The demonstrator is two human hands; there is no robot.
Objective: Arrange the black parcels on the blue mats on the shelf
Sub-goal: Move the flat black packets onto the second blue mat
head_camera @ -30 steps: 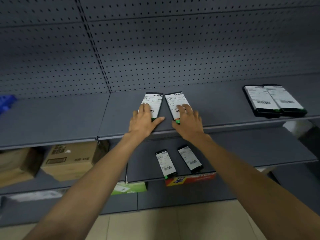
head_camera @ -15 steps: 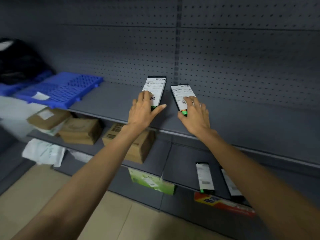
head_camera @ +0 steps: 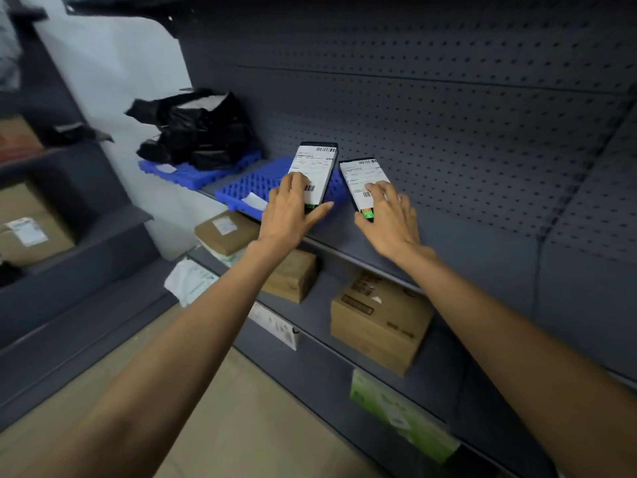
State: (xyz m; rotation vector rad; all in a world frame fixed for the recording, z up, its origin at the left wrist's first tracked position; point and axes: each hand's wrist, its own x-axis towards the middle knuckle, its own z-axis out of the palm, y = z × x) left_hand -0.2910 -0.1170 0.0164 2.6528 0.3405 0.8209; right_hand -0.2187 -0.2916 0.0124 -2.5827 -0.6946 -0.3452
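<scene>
Left parcel, right parcel shifted — reaching gridded mat

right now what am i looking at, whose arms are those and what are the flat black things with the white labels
There is no machine here: a person wears one wide-angle camera on the head, so you look down along their own bare arms. The left hand holds a flat black parcel with a white barcode label by its near end, over a blue plastic grid mat. The right hand holds a second matching black parcel beside it, over the bare grey metal shelf. Further left, a second blue mat carries a heap of crumpled black plastic bags. On the shelf below stand brown cardboard boxes.
</scene>
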